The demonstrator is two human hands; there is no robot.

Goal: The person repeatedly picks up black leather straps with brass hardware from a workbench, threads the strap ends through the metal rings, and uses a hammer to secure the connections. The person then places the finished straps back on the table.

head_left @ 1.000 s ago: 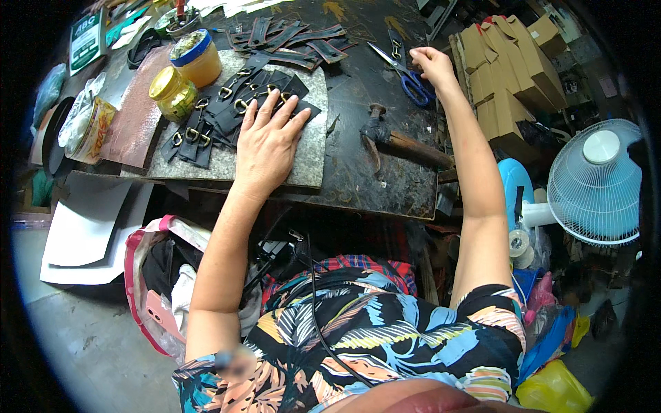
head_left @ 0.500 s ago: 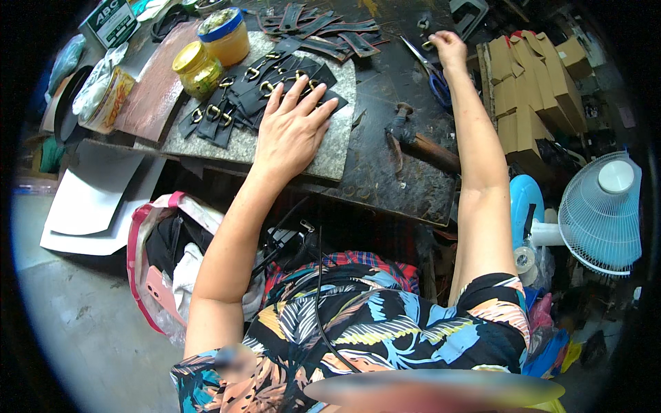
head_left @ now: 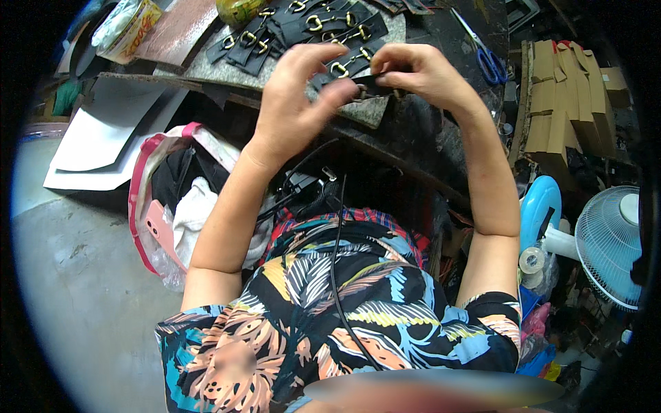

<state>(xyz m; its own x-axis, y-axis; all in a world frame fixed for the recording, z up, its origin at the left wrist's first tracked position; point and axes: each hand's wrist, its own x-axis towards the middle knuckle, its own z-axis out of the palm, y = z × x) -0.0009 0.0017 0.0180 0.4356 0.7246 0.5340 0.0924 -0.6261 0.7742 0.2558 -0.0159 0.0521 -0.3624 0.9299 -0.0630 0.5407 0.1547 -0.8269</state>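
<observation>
Above the front edge of a speckled stone slab (head_left: 375, 117), my hands are close together. My right hand (head_left: 423, 76) pinches a short black strap piece (head_left: 377, 88) between thumb and curled fingers. A small metal buckle (head_left: 360, 91) shows at the piece's left end, beside my left thumb. My left hand (head_left: 296, 96) curves around this end with thumb and fingers apart; whether the thumb touches the buckle I cannot tell. Behind them, several black straps (head_left: 279, 31) with gold-coloured buckles (head_left: 315, 23) lie overlapping on the slab.
Blue-handled scissors (head_left: 490, 65) lie on the dark bench to the right. Beyond stand cardboard pieces (head_left: 551, 103) and a fan (head_left: 609, 220). A yellow jar (head_left: 237, 10), a brown sheet (head_left: 180, 31) and a tub (head_left: 131, 38) are at the back left. An open bag (head_left: 141, 199) sits below the bench.
My right hand has come in from the far right of the bench to the slab's front. My left hand has lifted off the straps and turned toward it. The view has shifted lower.
</observation>
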